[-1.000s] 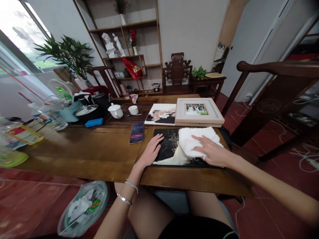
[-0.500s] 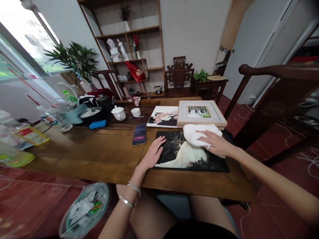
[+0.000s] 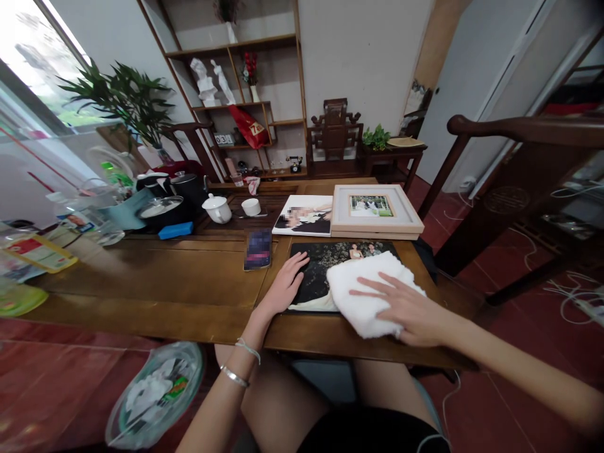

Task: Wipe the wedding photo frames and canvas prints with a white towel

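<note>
A dark print of a couple (image 3: 314, 274), with a long white dress in it, lies flat near the table's front edge. At its left side my left hand (image 3: 287, 282) rests with the fingers stretched out over the edge and holds nothing. Under my right hand (image 3: 401, 308) is a white towel (image 3: 352, 280), spread over the print's lower right part and reaching past its front edge. The fingers of that hand lie flat and apart on the towel, pressing it down. Much of the dress and the print's right side are hidden by the towel.
Behind the print lie a light wooden picture frame (image 3: 410, 217), a white-edged photo (image 3: 283, 220) and a phone (image 3: 258, 250). Farther left stand a lidded white cup (image 3: 217, 209), a blue sponge (image 3: 176, 230) and several bottles. A waste bin (image 3: 193, 371) is below the table.
My right hand has moved the towel toward me and spread it out, uncovering the couple at the print's top. My left hand stays at the print's left edge. The view has shifted slightly.
</note>
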`<state>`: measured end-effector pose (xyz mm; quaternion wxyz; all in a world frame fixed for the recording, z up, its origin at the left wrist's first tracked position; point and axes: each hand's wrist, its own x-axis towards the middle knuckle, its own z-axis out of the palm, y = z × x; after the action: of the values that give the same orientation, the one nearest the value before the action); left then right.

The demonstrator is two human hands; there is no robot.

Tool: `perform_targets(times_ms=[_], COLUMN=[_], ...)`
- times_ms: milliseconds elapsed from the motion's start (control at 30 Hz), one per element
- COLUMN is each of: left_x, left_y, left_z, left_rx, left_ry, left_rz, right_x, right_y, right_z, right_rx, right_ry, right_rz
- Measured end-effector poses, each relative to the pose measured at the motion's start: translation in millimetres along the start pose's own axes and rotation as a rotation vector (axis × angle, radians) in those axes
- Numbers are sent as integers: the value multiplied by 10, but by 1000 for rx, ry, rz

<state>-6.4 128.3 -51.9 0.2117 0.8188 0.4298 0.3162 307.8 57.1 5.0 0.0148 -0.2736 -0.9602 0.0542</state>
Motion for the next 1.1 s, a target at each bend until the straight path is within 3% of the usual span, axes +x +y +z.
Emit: perform_targets(times_ms=[133,200,300,467,533,633,867,967,1100], left_x=[-4,-4,-4,-3,-2,0,3,3,1], left_y=[3,3,5,29,36,29,0,4,9], left_z=[-1,0,1,-10,-16,-19,-17,-18,-14], left_rx=[-1,-1,5,20,26,31,43,46,43], left_ry=[2,3,2,-16,-20,-22,-31,-35,-34], left_rz=[0,2,6,-8,-6,3,10,11,8], right_x=[36,42,4,-163,-209,-185,219,266,58], right_y=[523,648,526,-48,-145,-9,665,603,189], right_z=[-58,-49,4,91,97,62,-24,2,31], right_rx=[-156,-234,-262,-129,-93,-79,-152,-159,-126], right_ry=[54,68,75,87,86,71,62,69,39], right_rz=[197,260,259,148,104,90,245,251,188])
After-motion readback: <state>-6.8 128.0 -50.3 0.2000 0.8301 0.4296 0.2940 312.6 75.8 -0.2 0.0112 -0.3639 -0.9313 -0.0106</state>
